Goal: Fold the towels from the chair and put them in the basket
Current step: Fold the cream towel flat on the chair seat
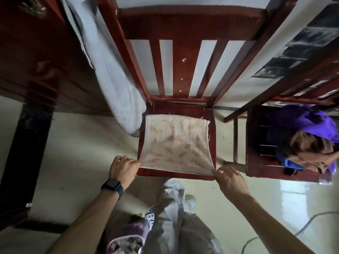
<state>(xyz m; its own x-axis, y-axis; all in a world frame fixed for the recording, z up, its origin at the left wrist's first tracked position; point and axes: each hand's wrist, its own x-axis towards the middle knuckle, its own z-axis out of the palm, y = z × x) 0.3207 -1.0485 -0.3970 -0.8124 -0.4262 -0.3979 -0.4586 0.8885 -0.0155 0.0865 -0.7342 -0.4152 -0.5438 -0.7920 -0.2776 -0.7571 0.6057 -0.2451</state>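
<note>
Patterned towel spread on red chair seat, left hand and right hand pinching its near corners (one each), towel pile on neighbouring chair.

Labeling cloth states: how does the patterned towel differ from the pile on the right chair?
Patterned towel lies flat; cloth pile is crumpled. Towel cream with orange print; pile purple, brown, blue. Left hand and right hand pinch the towel's corners; pile untouched. Both on red wooden chairs.

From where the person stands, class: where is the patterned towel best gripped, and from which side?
Probably its two near corners, from the front of the chair: the towel lies spread flat, the backrest blocks the far side, and the left hand and right hand pinch those corners.
</note>
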